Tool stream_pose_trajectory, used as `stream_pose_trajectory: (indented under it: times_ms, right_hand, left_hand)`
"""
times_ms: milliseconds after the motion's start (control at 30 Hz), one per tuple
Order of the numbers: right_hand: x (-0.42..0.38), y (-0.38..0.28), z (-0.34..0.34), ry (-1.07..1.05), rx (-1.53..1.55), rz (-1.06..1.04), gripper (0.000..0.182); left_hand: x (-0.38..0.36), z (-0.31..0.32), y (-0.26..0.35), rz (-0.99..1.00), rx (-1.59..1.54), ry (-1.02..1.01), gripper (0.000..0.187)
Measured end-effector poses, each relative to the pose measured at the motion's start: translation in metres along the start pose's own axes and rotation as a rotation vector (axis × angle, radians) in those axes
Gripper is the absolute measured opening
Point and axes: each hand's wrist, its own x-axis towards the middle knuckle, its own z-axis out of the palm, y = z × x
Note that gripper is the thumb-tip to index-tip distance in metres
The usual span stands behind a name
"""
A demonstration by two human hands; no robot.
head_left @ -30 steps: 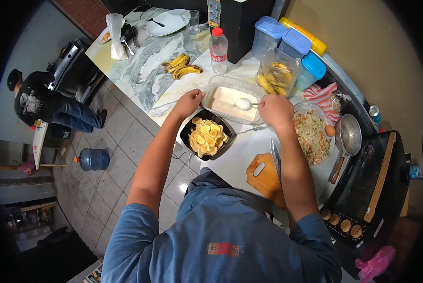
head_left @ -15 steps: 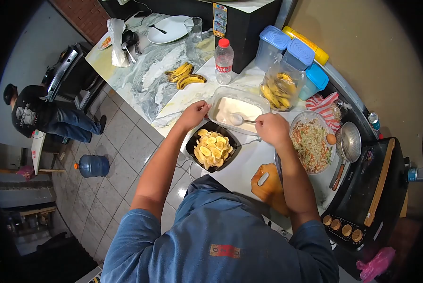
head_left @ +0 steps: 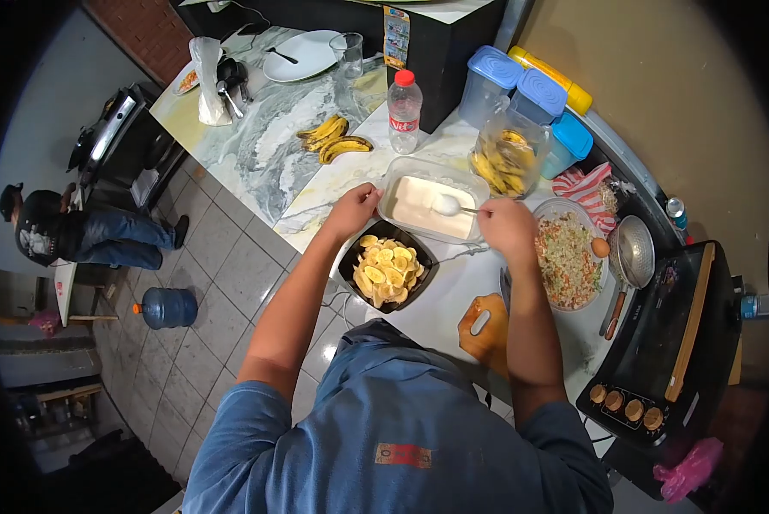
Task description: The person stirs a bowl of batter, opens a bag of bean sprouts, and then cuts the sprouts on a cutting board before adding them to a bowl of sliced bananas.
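Right hand [head_left: 506,224] is gripping the spoon [head_left: 447,205], fingers closed on its handle, now lifting a white heap where half a second ago it was dipping. Left hand [head_left: 355,208] is steadying the clear tub [head_left: 431,207] at nine o'clock; sliced-plantain bowl [head_left: 388,265] sitting at six o'clock.

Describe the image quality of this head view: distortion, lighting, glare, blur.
Head view: strong fisheye bending, black vignette at the corners; bright overhead light on the counter; white batter in the clear container nearly blown out; right hand with spoon and left hand sharp; floor edges dim and soft.
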Motion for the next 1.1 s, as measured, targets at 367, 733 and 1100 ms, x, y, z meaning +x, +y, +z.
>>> stream_pose_trajectory:
  times_ms: [367, 733, 1100]
  right_hand:
    - [-0.001, -0.030, 0.062, 0.094, -0.024, -0.138, 0.018]
    - [-0.007, -0.025, 0.051, 0.227, -0.195, -0.183, 0.019]
    - [-0.078, 0.068, 0.008, 0.593, 0.225, -0.178, 0.018]
  left_hand:
    - [0.002, -0.001, -0.005, 0.000, -0.070, -0.031, 0.033]
    - [0.003, -0.004, 0.001, 0.002, -0.023, -0.030, 0.033]
    - [0.011, -0.005, -0.006, 0.099, 0.093, -0.012, 0.039]
